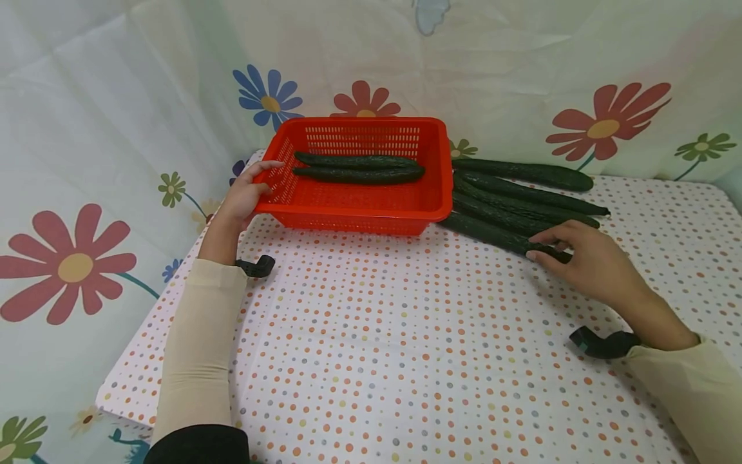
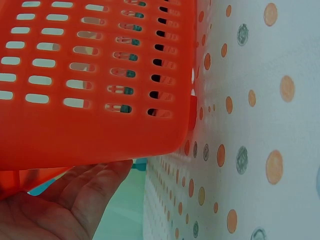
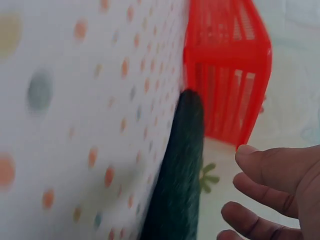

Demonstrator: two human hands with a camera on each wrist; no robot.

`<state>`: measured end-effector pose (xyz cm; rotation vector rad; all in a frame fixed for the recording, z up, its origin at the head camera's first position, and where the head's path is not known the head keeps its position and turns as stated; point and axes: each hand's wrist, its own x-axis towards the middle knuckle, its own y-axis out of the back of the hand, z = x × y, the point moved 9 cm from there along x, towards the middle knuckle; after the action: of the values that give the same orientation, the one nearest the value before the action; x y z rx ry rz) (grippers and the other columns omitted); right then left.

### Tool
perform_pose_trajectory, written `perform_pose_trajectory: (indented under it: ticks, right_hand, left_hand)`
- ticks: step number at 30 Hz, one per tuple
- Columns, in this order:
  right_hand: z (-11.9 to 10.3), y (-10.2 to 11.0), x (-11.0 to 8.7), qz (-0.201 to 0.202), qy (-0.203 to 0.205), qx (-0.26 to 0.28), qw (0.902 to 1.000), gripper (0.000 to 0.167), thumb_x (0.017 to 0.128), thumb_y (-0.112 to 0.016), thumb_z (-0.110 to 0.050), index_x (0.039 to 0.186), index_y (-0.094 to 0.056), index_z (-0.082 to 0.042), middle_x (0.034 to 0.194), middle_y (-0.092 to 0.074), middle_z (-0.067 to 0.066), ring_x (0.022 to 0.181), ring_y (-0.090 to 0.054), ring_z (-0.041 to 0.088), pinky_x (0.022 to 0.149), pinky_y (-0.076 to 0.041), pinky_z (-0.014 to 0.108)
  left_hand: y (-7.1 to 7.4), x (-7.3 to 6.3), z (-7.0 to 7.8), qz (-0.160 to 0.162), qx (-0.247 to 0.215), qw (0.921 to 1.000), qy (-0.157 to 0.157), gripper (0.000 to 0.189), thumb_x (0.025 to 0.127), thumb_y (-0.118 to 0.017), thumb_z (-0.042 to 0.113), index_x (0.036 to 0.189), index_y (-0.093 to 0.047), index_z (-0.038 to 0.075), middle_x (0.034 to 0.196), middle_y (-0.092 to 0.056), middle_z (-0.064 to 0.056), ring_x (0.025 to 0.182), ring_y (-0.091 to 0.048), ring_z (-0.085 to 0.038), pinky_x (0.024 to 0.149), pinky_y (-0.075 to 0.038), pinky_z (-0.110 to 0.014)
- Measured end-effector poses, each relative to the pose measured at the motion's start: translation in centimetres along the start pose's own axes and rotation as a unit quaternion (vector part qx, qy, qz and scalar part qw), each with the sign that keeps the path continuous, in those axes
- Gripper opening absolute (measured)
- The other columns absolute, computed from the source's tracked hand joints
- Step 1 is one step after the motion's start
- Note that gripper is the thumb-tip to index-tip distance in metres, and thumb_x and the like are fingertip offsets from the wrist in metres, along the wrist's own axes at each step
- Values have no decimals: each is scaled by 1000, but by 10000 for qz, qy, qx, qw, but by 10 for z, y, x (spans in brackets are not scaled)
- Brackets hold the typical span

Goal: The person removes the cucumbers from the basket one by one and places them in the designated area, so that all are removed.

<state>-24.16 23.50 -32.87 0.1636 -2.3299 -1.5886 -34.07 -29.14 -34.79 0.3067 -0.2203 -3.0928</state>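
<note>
A red plastic basket with slotted walls stands at the back of the table. Two dark green cucumbers lie side by side inside it. My left hand grips the basket's left rim; in the left wrist view its fingers lie against the outer side. Right of the basket, several more cucumbers lie in a fanned row, their left ends close to it. Over the right end of the frontmost cucumber hovers my right hand, thumb and fingers parted. The right wrist view shows the hand apart from the cucumber.
A white cloth with coloured dots covers the table. Behind it hangs a pale curtain printed with flowers. A small black device sits at each wrist, one by the left and one by the right.
</note>
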Motion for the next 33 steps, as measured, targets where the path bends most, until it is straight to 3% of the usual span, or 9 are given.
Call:
perform_pose_trajectory:
  ticks: [10,18,23,29,33]
  right_hand:
    - [-36,4,-8,85,436,127,9989,28,80,-79,-15,107,-73,-7,106,-65,16,90,-59,31,59,-45,35]
    - [-53,-6,-12,-58,544,683,9962,25,84,-77,-14,108,-72,-12,104,-66,6,91,-60,23,76,-51,45]
    - [-63,-8,-12,-11,624,694,9956,22,83,-77,-13,105,-72,-12,103,-67,6,90,-61,23,75,-52,46]
    - [-72,-4,-7,131,929,674,9933,23,81,-79,-13,103,-73,-12,101,-69,5,88,-60,21,66,-48,32]
    - [-87,5,3,428,1275,742,9881,24,80,-79,-9,102,-73,-13,97,-69,3,85,-59,17,66,-45,23]
  left_hand:
    - [1,3,-1,-38,-48,10000,-33,50,97,-39,1,137,-52,27,155,-33,-7,130,-47,-37,71,-60,-23]
    - [4,2,-1,16,46,10000,10,49,97,-39,2,137,-52,28,154,-34,-8,129,-48,-38,70,-60,-22]
    - [4,3,0,-16,69,10000,6,49,97,-38,2,137,-52,28,153,-34,-8,127,-50,-37,71,-60,-23]
    - [2,4,-2,-50,-73,9999,61,49,98,-37,2,137,-52,27,153,-33,-7,129,-49,-38,71,-60,-24]
    - [1,5,-3,-28,-79,10000,29,49,98,-38,2,136,-52,28,153,-34,-7,127,-50,-39,71,-60,-24]
